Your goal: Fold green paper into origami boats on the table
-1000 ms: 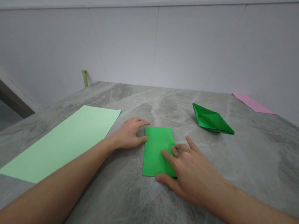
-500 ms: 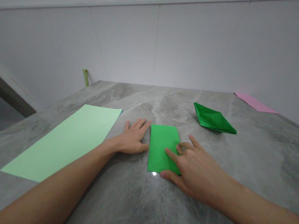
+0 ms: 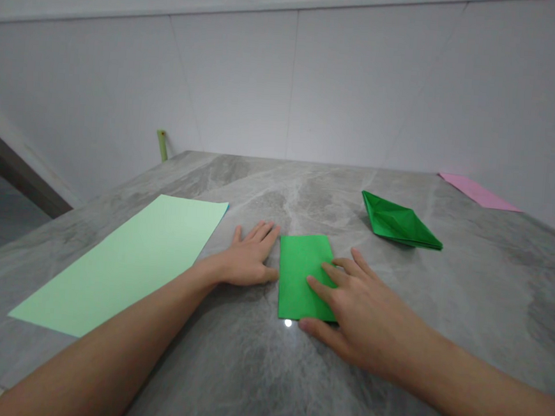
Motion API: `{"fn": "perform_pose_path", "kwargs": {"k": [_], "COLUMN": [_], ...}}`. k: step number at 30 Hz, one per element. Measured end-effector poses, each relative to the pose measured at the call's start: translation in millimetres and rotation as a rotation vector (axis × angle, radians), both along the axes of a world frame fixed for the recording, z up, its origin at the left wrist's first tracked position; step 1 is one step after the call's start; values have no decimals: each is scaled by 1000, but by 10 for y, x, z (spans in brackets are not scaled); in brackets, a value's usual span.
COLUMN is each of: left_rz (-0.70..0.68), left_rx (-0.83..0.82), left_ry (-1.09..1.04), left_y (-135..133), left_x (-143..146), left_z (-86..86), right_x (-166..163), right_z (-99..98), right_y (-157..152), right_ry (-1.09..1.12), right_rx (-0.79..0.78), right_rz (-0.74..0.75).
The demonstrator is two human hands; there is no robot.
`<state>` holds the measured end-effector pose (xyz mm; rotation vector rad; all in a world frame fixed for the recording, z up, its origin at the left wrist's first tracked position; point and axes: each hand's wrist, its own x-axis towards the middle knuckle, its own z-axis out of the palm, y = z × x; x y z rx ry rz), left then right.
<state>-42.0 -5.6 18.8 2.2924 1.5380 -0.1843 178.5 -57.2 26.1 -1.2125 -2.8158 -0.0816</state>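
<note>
A bright green folded paper (image 3: 299, 280) lies flat on the grey table, its right side partly covered by my right hand (image 3: 360, 311). The fingers of that hand are spread, with fingertips resting on the paper and the thumb by its lower edge. My left hand (image 3: 249, 257) lies palm down on the table just left of the paper, fingers apart, its thumb tip at the paper's left edge. Neither hand grasps anything. Beyond my right hand stands a folded green paper boat (image 3: 398, 224).
Pale green sheets (image 3: 129, 260) lie on the left, partly under my left forearm in view. Pink paper (image 3: 478, 192) rests at the far right by the wall. A yellow-green strip (image 3: 162, 145) stands at the far left table edge. The marbled table (image 3: 236, 371) meets the wall behind.
The green paper has turned slightly, its top left corner now a little lower. My right hand's fingers have straightened and spread more over it. My left hand has hardly moved.
</note>
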Motion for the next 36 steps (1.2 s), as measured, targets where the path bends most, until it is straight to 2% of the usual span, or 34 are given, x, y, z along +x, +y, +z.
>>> {"fn": "perform_pose_path", "kwargs": {"k": [8,21,30,33,36], "left_rz": [10,12,-11,-95,-322], "left_rx": [-4,-12,20,109,155], "left_ry": [-52,-88,-72,-90,-162], "left_y": [-6,-13,-2,-83,-195], "left_x": [-21,-25,-64,13,149], "left_z": [11,32,-30,-12,-8], "right_x": [-15,-21,-28,-35,-41], "right_z": [-12,4,21,30,28], "right_y": [-3,0,-4,-1,4], "right_ry": [73,74,57,57,81], "right_rx": [-86,-95,-97,-111,-125], "right_rz": [10,1,7,3,20]}}
